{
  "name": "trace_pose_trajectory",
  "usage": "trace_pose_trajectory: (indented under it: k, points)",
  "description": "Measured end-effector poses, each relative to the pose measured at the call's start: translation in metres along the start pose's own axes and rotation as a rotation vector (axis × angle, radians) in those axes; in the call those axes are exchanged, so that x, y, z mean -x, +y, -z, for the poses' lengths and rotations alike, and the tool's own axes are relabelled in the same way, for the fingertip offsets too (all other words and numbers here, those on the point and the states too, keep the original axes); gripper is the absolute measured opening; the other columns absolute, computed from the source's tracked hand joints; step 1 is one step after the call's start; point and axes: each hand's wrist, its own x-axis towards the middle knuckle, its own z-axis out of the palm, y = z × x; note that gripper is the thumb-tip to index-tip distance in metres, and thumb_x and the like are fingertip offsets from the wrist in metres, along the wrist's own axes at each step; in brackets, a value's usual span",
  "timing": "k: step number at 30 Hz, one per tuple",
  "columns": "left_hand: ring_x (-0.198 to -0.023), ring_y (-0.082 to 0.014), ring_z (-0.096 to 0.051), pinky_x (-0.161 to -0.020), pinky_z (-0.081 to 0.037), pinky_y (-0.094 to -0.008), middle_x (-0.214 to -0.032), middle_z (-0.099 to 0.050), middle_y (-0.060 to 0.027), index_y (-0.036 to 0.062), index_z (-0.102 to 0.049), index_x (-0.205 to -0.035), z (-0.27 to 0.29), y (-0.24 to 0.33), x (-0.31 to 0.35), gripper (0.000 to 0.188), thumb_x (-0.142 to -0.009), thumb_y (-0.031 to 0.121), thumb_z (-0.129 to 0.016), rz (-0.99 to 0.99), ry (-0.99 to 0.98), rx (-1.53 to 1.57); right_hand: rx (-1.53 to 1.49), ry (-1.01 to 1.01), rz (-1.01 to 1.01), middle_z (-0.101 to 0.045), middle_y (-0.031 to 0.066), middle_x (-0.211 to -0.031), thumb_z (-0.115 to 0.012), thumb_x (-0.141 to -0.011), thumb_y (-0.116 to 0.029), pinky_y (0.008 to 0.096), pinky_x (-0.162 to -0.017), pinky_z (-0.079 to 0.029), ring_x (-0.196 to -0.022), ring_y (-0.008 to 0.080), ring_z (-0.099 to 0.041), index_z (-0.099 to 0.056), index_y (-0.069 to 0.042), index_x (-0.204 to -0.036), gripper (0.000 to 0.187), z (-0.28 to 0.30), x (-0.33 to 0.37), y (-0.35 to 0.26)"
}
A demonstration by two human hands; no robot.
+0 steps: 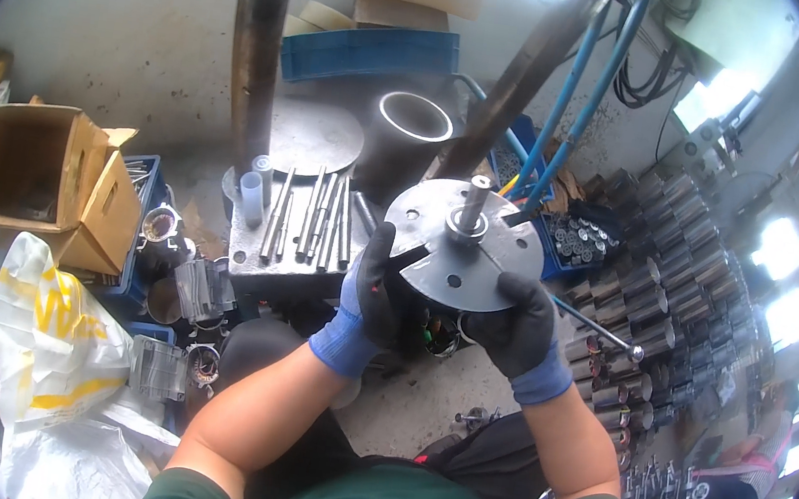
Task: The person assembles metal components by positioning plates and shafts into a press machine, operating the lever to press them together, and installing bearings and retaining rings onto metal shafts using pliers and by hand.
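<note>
Round steel disc [464,258] with a stub shaft sits raised between both gloved hands: left hand [380,292] fingers clamp its near-left rim, right hand [515,327] grips the lower right edge. An open brown cardboard box [36,171] lies far left above a white-and-yellow plastic bag [55,335]; its print is unreadable.

Open cardboard box [27,165], blue crate [370,54], steel rods [313,218], metal cylinder [404,139], white and yellow plastic bag [55,335]
</note>
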Motion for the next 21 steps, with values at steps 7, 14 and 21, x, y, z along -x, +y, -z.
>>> trace_pose_trajectory:
  k: [7, 14, 21]
  points:
    - [-0.129, -0.0305, -0.059, -0.111, -0.046, -0.0480, -0.148, -0.057, -0.0133, 0.0069, -0.050, -0.152, 0.008, 0.022, 0.000, 0.077, -0.106, 0.067, -0.039, -0.135, 0.148, -0.162, -0.222, -0.510, -0.017, -0.068, 0.0212, -0.107, -0.061, -0.093, -0.014, 0.0283, -0.052, -0.053, -0.057, 0.0153, -0.060, -0.047, 0.005, -0.142, 0.055, -0.062, -0.041, -0.064]
    - [-0.123, -0.0281, -0.060, -0.109, -0.043, -0.0446, -0.141, -0.061, -0.0118, 0.0067, -0.052, -0.149, 0.013, 0.014, -0.007, 0.077, -0.104, 0.068, -0.040, -0.118, 0.145, -0.329, -0.053, -0.593, 0.088, -0.046, 0.0004, -0.056, -0.058, -0.099, -0.028, 0.0288, -0.045, -0.033, -0.046, 0.0140, -0.045, -0.056, -0.016, -0.073, 0.028, -0.077, -0.156, -0.096]
    - [-0.121, -0.0287, -0.062, -0.107, -0.045, -0.0443, -0.131, -0.067, -0.0130, 0.0062, -0.058, -0.141, 0.033, 0.012, -0.013, 0.072, -0.105, 0.066, -0.041, -0.114, 0.282, -0.231, -0.081, 0.002, 0.117, -0.065, 0.0038, -0.071, -0.064, -0.093, -0.023, 0.0314, -0.048, -0.044, -0.056, 0.0183, -0.057, -0.063, -0.013, -0.091, 0.011, -0.122, -0.217, -0.066]
